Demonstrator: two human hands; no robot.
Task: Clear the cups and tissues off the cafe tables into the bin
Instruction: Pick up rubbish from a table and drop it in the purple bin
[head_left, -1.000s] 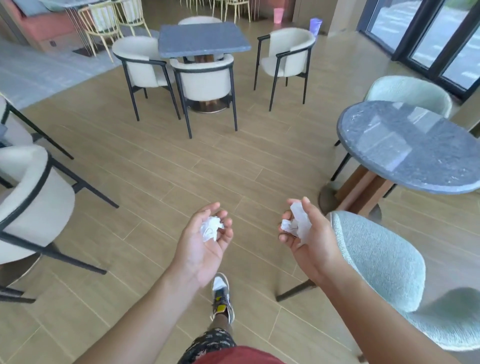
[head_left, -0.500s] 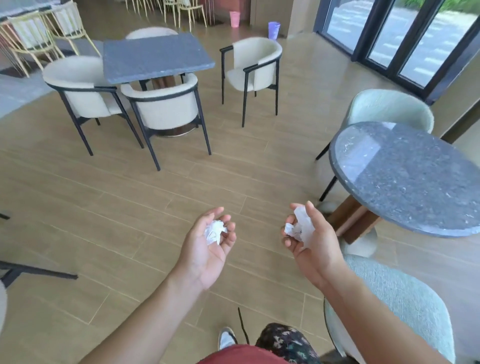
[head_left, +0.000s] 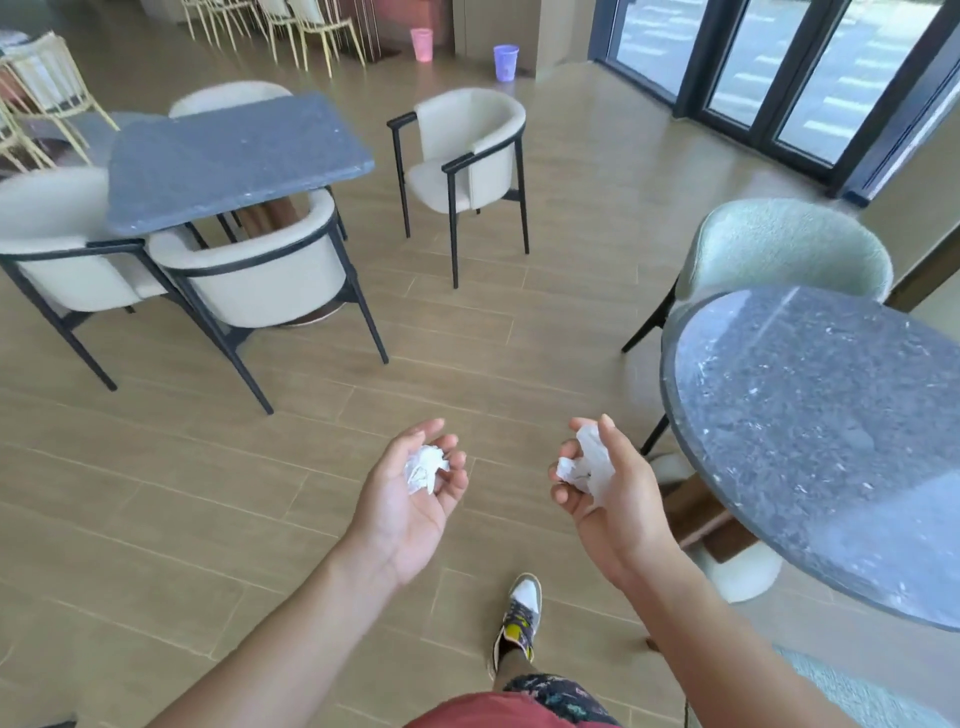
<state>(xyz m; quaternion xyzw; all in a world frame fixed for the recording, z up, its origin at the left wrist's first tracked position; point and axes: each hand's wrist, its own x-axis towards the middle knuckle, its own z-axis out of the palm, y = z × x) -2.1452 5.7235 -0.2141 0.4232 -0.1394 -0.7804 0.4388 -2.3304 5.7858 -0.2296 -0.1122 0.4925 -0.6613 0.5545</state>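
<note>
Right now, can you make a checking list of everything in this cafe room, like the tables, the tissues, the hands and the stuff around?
Surface: round table and rectangular table, both tops bare.
Job's things: crumpled tissue in left hand; crumpled tissues in right hand; pink bin and purple bin far off on the floor.
Clutter: nothing seen.
Grippers: left hand cupped palm-up, loosely closed; right hand fingers curled round its tissues.
Cables: nothing seen.
Surroundings: cream chairs, green chair, glass doors, wooden floor.
</note>
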